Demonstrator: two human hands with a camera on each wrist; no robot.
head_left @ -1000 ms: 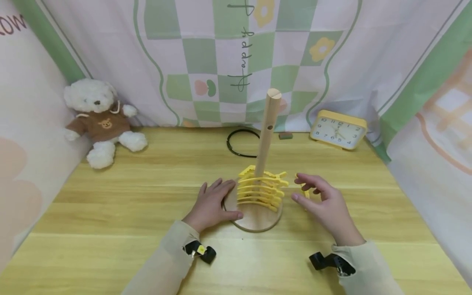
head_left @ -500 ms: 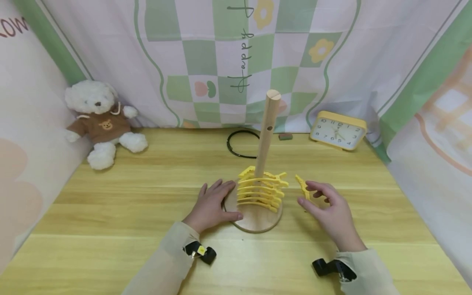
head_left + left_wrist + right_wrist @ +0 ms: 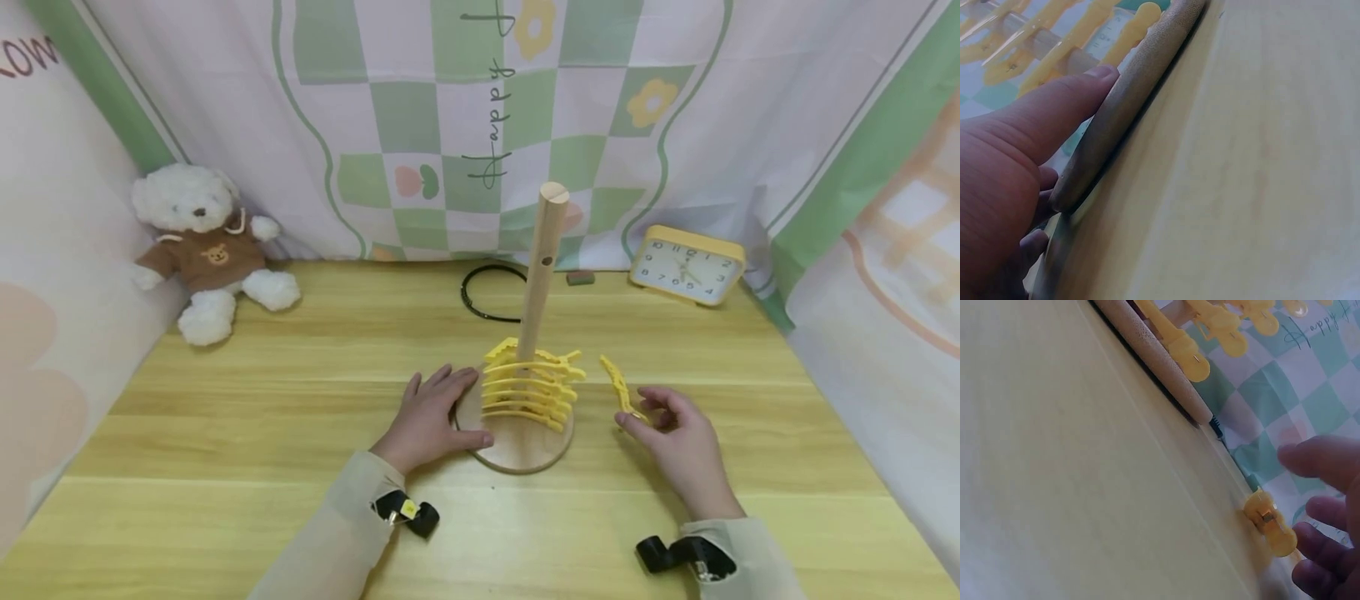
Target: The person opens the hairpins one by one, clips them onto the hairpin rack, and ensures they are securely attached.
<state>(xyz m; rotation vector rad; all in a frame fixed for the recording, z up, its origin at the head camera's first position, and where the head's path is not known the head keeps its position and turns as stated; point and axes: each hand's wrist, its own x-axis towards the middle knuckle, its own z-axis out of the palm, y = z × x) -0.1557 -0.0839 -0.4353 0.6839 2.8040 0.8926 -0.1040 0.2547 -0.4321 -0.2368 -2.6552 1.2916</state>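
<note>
In the head view a wooden post (image 3: 538,275) rises from a round wooden base (image 3: 517,450). Several yellow hair clips (image 3: 525,392) are stacked around its lower part. My left hand (image 3: 426,417) rests spread at the base's left edge, its thumb touching the rim in the left wrist view. Right of the base, a single yellow hair clip (image 3: 618,383) lies on the table. My right hand (image 3: 678,446) is at its near end, thumb and fingers to either side. The right wrist view shows the thumb (image 3: 1322,461) apart from that clip (image 3: 1270,522); fingertips are close to it.
A black ring-shaped band (image 3: 480,315) lies behind the post, with a small dark block (image 3: 581,277) nearby. The yellow clock (image 3: 686,267) stands at the back right. At the back left sits a white teddy bear (image 3: 213,258). A checked curtain (image 3: 405,108) hangs behind the wooden table (image 3: 225,433).
My right hand has moved right and towards me along the loose clip, uncovering more of it, and its thumb has come nearer the clip's near end. The left hand has stayed in place.
</note>
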